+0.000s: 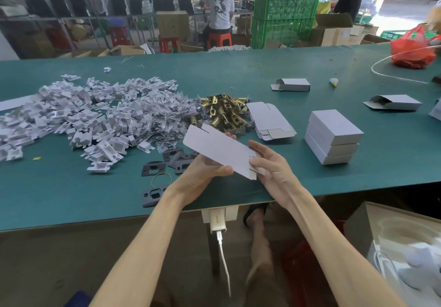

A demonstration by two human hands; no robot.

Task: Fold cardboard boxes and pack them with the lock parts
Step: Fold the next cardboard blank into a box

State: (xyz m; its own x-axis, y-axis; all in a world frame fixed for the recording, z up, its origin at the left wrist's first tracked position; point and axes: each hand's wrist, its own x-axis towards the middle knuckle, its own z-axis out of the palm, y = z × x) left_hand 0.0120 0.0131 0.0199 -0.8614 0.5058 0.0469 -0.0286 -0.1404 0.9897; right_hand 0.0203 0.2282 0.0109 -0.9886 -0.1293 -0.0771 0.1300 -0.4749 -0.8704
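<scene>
A flat, unfolded white cardboard box blank [218,149] is held above the front edge of the green table [71,199]. My left hand [205,168] grips its lower side, thumb on top. My right hand [272,163] holds its right end with the fingers spread. Behind lie brass latch parts [222,113], a stack of flat box blanks [269,120] and dark strike plates [152,168]. Three closed white boxes [333,137] are stacked to the right.
A large heap of white plastic inserts [90,113] and bagged small parts [164,115] covers the left of the table. Two half-open boxes [292,84] [393,102] lie far right, near a red bag [414,49]. People work at the back. A charger [217,223] hangs below the table edge.
</scene>
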